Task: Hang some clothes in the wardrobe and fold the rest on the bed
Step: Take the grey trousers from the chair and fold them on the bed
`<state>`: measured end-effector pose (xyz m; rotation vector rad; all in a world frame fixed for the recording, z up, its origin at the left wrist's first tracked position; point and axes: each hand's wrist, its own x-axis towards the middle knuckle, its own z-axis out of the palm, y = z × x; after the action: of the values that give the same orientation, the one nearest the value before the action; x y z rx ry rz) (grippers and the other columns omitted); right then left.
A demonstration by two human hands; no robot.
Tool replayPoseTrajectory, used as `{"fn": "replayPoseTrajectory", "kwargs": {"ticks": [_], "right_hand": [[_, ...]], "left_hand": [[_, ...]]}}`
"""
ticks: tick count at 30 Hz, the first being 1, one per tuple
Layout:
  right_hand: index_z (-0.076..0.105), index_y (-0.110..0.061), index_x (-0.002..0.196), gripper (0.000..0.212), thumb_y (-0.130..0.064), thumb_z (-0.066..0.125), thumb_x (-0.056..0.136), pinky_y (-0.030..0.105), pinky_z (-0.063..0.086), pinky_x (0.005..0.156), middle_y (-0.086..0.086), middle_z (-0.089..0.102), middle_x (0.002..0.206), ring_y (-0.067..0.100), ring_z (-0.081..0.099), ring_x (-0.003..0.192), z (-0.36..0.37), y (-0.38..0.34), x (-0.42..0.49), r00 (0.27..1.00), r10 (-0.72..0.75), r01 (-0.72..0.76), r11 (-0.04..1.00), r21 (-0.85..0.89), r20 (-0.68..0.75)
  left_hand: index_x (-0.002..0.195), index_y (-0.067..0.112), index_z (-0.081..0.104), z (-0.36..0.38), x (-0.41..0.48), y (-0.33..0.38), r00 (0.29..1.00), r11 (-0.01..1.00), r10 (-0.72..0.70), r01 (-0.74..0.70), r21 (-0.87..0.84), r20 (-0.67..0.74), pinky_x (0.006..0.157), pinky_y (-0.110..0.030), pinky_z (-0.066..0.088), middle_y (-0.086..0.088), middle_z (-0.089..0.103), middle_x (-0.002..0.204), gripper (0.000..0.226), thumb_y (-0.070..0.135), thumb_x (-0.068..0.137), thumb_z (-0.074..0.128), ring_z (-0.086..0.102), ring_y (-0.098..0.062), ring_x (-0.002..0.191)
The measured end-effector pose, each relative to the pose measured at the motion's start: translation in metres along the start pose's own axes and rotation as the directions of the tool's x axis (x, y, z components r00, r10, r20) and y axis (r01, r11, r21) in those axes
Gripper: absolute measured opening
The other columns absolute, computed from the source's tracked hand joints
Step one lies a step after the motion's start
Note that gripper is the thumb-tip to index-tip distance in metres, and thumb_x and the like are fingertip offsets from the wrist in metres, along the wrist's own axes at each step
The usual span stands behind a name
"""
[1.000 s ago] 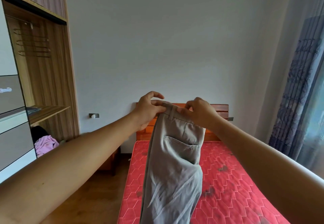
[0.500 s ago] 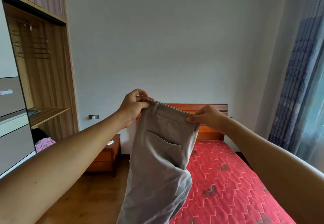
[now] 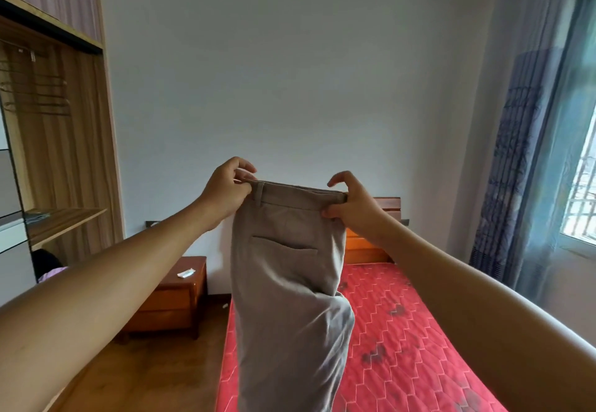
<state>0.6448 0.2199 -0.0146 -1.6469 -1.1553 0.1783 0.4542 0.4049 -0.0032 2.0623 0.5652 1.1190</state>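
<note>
Your left hand [image 3: 227, 190] pinches the left end of the waistband [image 3: 300, 194] of the grey trousers [image 3: 290, 298]. Its thumb is on the near side and its fingers curl over the top edge, just beside a belt loop [image 3: 258, 190]. Your right hand [image 3: 351, 207] pinches the other end with the thumb pressed under the band, while its forefinger is lifted off the cloth and hooked in the air. Between the two grips the band runs nearly taut, dipping a little toward your right hand. The trousers hang down from both grips, with a slit pocket [image 3: 285, 249] below the band. Lower down the cloth bunches and twists, and the legs run out of view at the bottom. Both your arms are stretched forward and raised, the forearms converging on the band and the hands about level. Just behind your right hand shows the wooden headboard [image 3: 388, 203], and below it lies the bed [image 3: 403, 331] with its red quilted mattress. The hanging cloth covers the bed's left edge, and you cannot tell whether it touches. Below and left of your left hand stands a wooden nightstand [image 3: 174, 302] with a small white item [image 3: 186, 273] on top. Farther left is the open wardrobe [image 3: 74, 160], its hangers [image 3: 35, 95] on a rail above the height of your grip. Far to the right of your right hand, blue curtains [image 3: 516, 153] hang beside a window [image 3: 583, 186].
</note>
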Motion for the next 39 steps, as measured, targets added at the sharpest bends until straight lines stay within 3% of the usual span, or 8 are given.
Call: {"fn": "replayPoseTrajectory", "kwargs": {"ticks": [4,8,14,19,27,31,35,39], "right_hand": [[0.050,-0.018,0.117,0.055,0.008,0.073,0.074,0.034,0.047,0.062,0.006,0.056,0.073,0.019,0.056,0.068,0.009,-0.018,0.001,0.996,-0.020,0.027,0.997,0.077,-0.092],[0.051,-0.024,0.115,0.057,0.002,0.075,0.072,0.037,0.057,0.068,0.015,0.067,0.092,0.024,0.067,0.079,0.005,-0.032,-0.001,0.996,-0.029,0.046,0.978,0.203,-0.086],[0.052,-0.022,0.121,0.059,0.000,0.081,0.075,0.043,0.061,0.083,0.014,0.070,0.107,0.030,0.071,0.095,-0.019,-0.034,-0.013,0.998,0.012,0.006,0.947,0.320,-0.054],[0.063,-0.010,0.121,0.049,-0.006,0.084,0.077,0.040,0.060,0.088,0.006,0.072,0.113,0.023,0.070,0.103,-0.037,0.025,-0.045,0.945,0.226,-0.218,0.974,-0.058,0.239],[0.069,-0.024,0.076,0.044,-0.068,0.068,0.077,0.031,0.048,0.069,-0.016,0.062,0.071,0.007,0.057,0.071,-0.025,0.112,-0.082,0.960,0.230,-0.181,0.946,-0.270,0.163],[0.066,-0.013,0.104,0.050,-0.061,0.056,0.094,0.048,0.057,0.080,0.004,0.069,0.088,0.018,0.067,0.078,-0.012,0.127,-0.105,0.927,0.360,-0.362,0.932,-0.003,0.109],[0.060,-0.018,0.134,0.080,-0.079,0.030,0.092,0.051,0.048,0.108,0.020,0.069,0.124,0.035,0.065,0.118,0.014,0.124,-0.104,0.857,0.434,-0.511,0.655,0.557,0.277],[0.072,-0.008,0.117,0.111,-0.099,0.032,0.067,0.044,0.052,0.096,0.025,0.070,0.113,0.037,0.067,0.104,0.045,0.114,-0.098,0.760,0.541,-0.638,0.519,0.569,0.359]], "left_hand": [[0.136,0.028,0.050,-0.001,0.007,0.029,0.910,0.816,0.408,-0.401,0.416,0.075,0.109,-0.048,0.040,0.003,0.058,0.130,0.047,0.037,0.091,0.058,0.053,-0.018,0.124],[0.155,0.045,0.009,0.013,0.010,0.067,0.843,0.711,0.147,-0.454,0.537,0.518,0.118,-0.047,0.024,0.009,0.054,0.138,0.097,0.068,0.080,0.067,0.046,-0.024,0.131],[0.082,0.023,0.057,0.027,0.024,0.081,0.790,0.818,0.138,-0.431,0.381,0.597,0.064,-0.030,0.042,0.005,0.061,0.082,0.029,0.041,0.081,0.080,0.058,-0.014,0.077],[0.077,0.019,0.051,0.029,0.029,0.089,0.764,0.820,0.273,-0.502,0.274,0.584,0.062,-0.030,0.037,0.003,0.054,0.076,0.032,0.036,0.087,0.076,0.049,-0.011,0.067],[0.078,0.017,0.048,0.024,0.039,0.104,0.774,0.773,0.400,-0.573,0.274,0.491,0.064,-0.035,0.036,0.000,0.053,0.074,0.028,0.029,0.093,0.068,0.046,-0.015,0.067],[0.078,0.016,0.048,0.010,0.044,0.114,0.772,0.744,0.451,-0.602,0.289,0.448,0.065,-0.036,0.037,-0.003,0.054,0.074,0.027,0.026,0.094,0.068,0.049,-0.017,0.068],[0.079,0.013,0.049,0.000,0.043,0.122,0.764,0.713,0.484,-0.627,0.315,0.426,0.063,-0.035,0.037,-0.004,0.055,0.073,0.028,0.027,0.094,0.068,0.049,-0.019,0.067],[0.077,0.016,0.047,-0.007,0.043,0.121,0.772,0.708,0.507,-0.626,0.325,0.382,0.064,-0.036,0.038,-0.003,0.055,0.073,0.028,0.027,0.094,0.067,0.050,-0.020,0.068]]}}
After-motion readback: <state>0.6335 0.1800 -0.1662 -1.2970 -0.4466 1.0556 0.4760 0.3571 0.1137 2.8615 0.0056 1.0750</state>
